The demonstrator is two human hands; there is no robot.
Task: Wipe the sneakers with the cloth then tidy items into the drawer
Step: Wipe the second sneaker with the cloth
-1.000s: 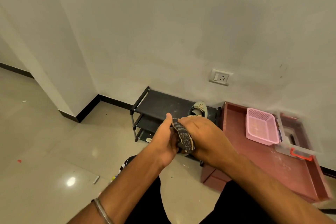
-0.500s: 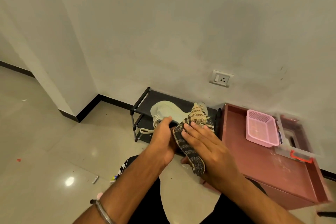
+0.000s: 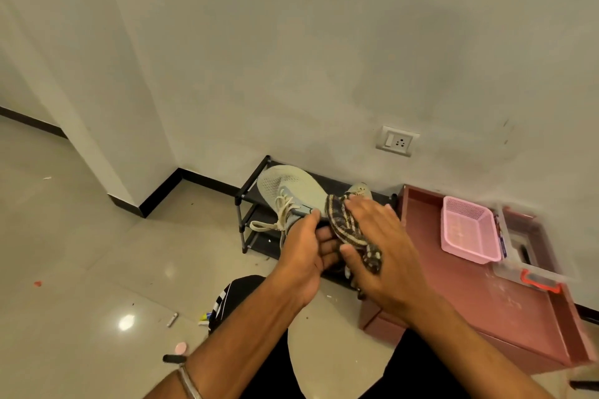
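At the lower left of the frame we see a tiled floor (image 3: 81, 262) with small bits lying on it: a red speck (image 3: 38, 284), a little white tube (image 3: 172, 320) and a pink round lid (image 3: 181, 348). Just left of centre our left hand (image 3: 303, 256) grips the heel end of a pale green sneaker (image 3: 288, 191), thumb on top and fingers curled underneath; the toe points up and away toward the wall, and the cream laces (image 3: 275, 220) hang loose to the left. Behind the sneaker stands a low black shoe rack (image 3: 249, 201) against the wall, and on its top shelf a second sneaker (image 3: 359, 188) peeks out above the cloth. Right of centre our right hand (image 3: 382, 253) lies flat, fingers nearly straight, pressing a dark striped cloth (image 3: 346, 223) against the sneaker's side; the cloth's tail hangs out below the thumb. Above, on the wall, is a white socket plate (image 3: 397, 140). At the right of the frame sits a reddish-brown drawer unit (image 3: 486, 308), on top of it a pink basket (image 3: 468, 228), and just beside that, a clear box (image 3: 531, 256) with an orange clasp.
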